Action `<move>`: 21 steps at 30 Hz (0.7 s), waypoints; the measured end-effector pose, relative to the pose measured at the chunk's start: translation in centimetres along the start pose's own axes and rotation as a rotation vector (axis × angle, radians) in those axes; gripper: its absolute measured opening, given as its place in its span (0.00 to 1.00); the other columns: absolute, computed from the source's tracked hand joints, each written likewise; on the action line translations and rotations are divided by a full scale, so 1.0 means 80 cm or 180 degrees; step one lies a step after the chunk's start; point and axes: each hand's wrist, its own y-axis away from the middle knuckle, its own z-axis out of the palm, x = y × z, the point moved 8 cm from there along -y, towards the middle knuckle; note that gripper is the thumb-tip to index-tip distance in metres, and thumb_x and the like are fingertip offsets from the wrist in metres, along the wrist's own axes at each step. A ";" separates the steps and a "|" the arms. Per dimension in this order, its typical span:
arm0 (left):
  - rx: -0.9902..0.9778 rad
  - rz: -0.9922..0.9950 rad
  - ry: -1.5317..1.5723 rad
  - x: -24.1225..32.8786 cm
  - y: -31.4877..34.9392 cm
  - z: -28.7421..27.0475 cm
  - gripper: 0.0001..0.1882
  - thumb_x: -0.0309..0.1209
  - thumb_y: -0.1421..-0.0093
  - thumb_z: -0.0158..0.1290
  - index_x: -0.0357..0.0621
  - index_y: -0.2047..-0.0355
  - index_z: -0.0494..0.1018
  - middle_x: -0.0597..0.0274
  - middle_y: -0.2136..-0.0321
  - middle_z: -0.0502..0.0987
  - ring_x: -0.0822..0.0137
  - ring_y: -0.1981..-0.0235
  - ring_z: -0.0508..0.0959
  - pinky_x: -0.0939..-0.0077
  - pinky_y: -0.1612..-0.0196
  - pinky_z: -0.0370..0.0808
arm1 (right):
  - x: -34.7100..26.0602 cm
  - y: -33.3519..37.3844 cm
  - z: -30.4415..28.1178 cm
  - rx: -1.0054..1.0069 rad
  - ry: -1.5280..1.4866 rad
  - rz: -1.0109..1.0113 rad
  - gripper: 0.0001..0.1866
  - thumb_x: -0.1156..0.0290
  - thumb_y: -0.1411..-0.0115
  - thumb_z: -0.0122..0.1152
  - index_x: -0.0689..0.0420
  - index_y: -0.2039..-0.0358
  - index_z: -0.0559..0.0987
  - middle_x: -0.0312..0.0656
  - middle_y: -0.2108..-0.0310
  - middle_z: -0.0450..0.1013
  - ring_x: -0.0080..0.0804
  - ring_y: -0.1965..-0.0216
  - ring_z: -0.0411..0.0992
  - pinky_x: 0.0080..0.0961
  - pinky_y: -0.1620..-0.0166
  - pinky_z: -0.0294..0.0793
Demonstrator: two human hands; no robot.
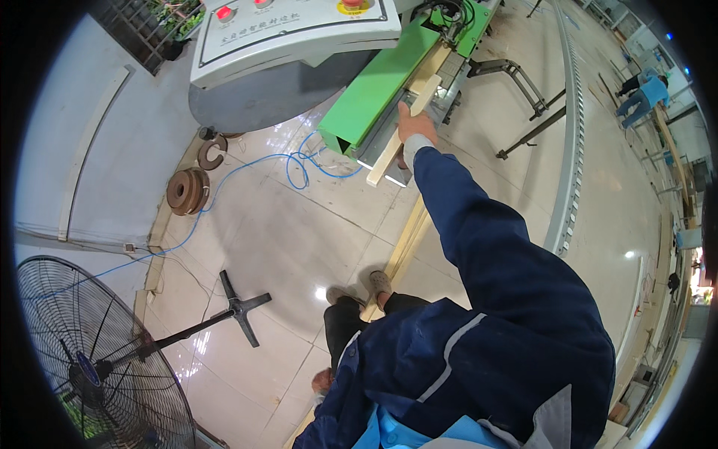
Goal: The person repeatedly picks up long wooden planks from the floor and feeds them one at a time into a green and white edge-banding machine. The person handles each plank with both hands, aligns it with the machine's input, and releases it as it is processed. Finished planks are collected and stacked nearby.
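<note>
At the upper middle, my right hand is closed around a pale wooden strip. The strip slants over the metal bed of a green machine, its near end sticking out toward me. Low beside my thigh hangs my left hand, partly covered by my sleeve, its fingers too small and curled away to read. Long pale boards run along the floor beneath me, passing by my shoes.
A white control panel with red buttons overhangs the machine's left. A blue hose crosses the floor past brown rolls. A fan and black cross-shaped base stand lower left. Right are a grey rail and a distant person.
</note>
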 end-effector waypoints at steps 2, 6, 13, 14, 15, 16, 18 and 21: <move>-0.0163 0.0129 -0.0524 -0.026 0.016 0.022 0.16 0.43 0.40 0.54 0.44 0.60 0.77 0.60 0.71 0.80 0.65 0.73 0.79 0.68 0.74 0.72 | -0.001 0.005 -0.007 0.0037 -0.0042 0.0027 0.38 0.40 0.42 0.50 0.65 0.49 0.74 0.59 0.50 0.73 0.52 0.49 0.74 0.40 0.46 0.72; -0.0434 0.0224 -0.1030 -0.063 0.024 0.042 0.17 0.44 0.40 0.50 0.46 0.61 0.78 0.60 0.69 0.81 0.63 0.71 0.81 0.63 0.70 0.74 | 0.011 0.022 -0.007 -0.0230 -0.0119 -0.0130 0.32 0.46 0.43 0.53 0.65 0.53 0.77 0.58 0.54 0.75 0.52 0.49 0.74 0.40 0.46 0.73; -0.0040 0.1104 -0.2169 -0.044 -0.054 -0.023 0.14 0.39 0.40 0.50 0.44 0.64 0.79 0.60 0.71 0.81 0.64 0.68 0.80 0.65 0.59 0.75 | 0.195 0.177 -0.023 -0.0007 -0.0580 -0.1085 0.25 0.52 0.45 0.57 0.64 0.62 0.76 0.57 0.66 0.76 0.54 0.63 0.75 0.42 0.59 0.73; 0.0150 0.0183 0.0088 -0.069 -0.068 -0.043 0.13 0.37 0.41 0.52 0.40 0.66 0.78 0.58 0.72 0.80 0.65 0.69 0.79 0.68 0.59 0.75 | 0.257 0.203 -0.018 -0.0167 -0.0529 -0.0768 0.22 0.54 0.45 0.58 0.63 0.63 0.75 0.55 0.69 0.75 0.50 0.66 0.73 0.40 0.60 0.73; 0.0152 -0.0242 0.0183 -0.083 -0.084 -0.049 0.15 0.38 0.40 0.51 0.37 0.65 0.77 0.58 0.73 0.80 0.66 0.69 0.78 0.69 0.62 0.75 | 0.323 0.239 -0.017 -0.0321 -0.0492 -0.0550 0.19 0.57 0.44 0.59 0.62 0.65 0.73 0.52 0.71 0.73 0.47 0.69 0.71 0.38 0.62 0.72; 0.0295 0.0162 0.0545 -0.070 -0.101 -0.052 0.15 0.37 0.40 0.53 0.36 0.65 0.77 0.58 0.73 0.80 0.67 0.70 0.78 0.71 0.65 0.75 | 0.389 0.280 -0.018 -0.0219 -0.0585 -0.0363 0.17 0.60 0.45 0.60 0.62 0.65 0.72 0.50 0.72 0.72 0.44 0.70 0.69 0.36 0.62 0.72; 0.0285 0.0237 0.0955 -0.067 -0.141 -0.033 0.15 0.38 0.40 0.54 0.35 0.66 0.77 0.59 0.74 0.80 0.69 0.74 0.77 0.74 0.68 0.74 | 0.500 0.345 -0.023 -0.0002 -0.0380 -0.0389 0.16 0.63 0.47 0.62 0.61 0.63 0.72 0.48 0.73 0.70 0.43 0.71 0.69 0.35 0.62 0.72; -0.0027 -0.0295 0.0425 -0.108 -0.183 0.026 0.21 0.47 0.42 0.57 0.37 0.68 0.78 0.56 0.76 0.80 0.66 0.75 0.80 0.71 0.66 0.76 | 0.653 0.451 -0.023 0.0029 0.1054 -0.0548 0.22 0.64 0.49 0.64 0.59 0.54 0.75 0.50 0.66 0.75 0.50 0.63 0.75 0.40 0.56 0.74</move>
